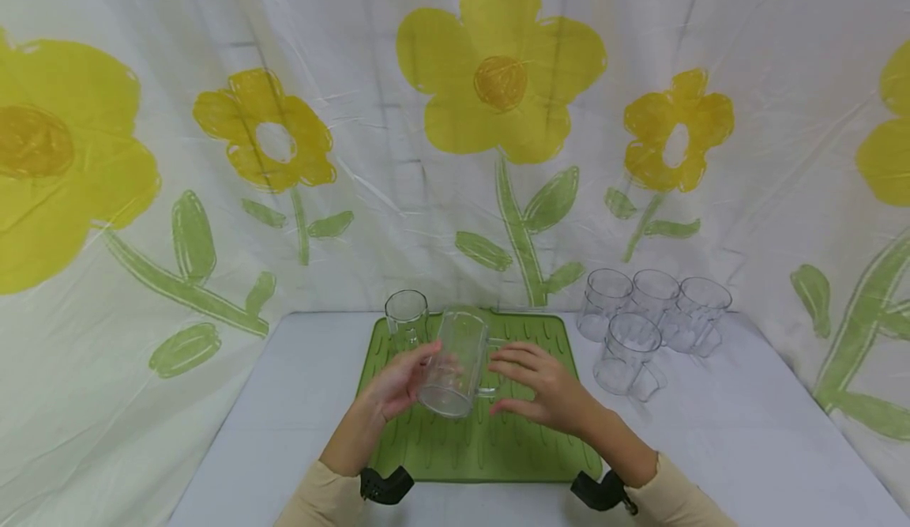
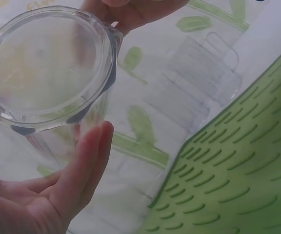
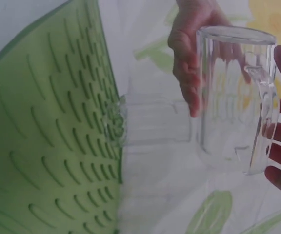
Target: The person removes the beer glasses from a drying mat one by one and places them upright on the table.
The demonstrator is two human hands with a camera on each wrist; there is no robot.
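Note:
A clear glass mug is raised over the green drying mat, tilted, with its handle to the right. My left hand grips it from the left side. Its round, thick end fills the upper left of the left wrist view, with the left fingers against the wall. Beside the handle is my right hand, fingers spread and slightly bent. In the right wrist view those fingertips are right at the handle. Another glass mug stands on the mat's back left, partly hidden behind the left hand.
Several clear mugs stand grouped on the white table to the right of the mat. A flower-printed curtain hangs along the table's back edge.

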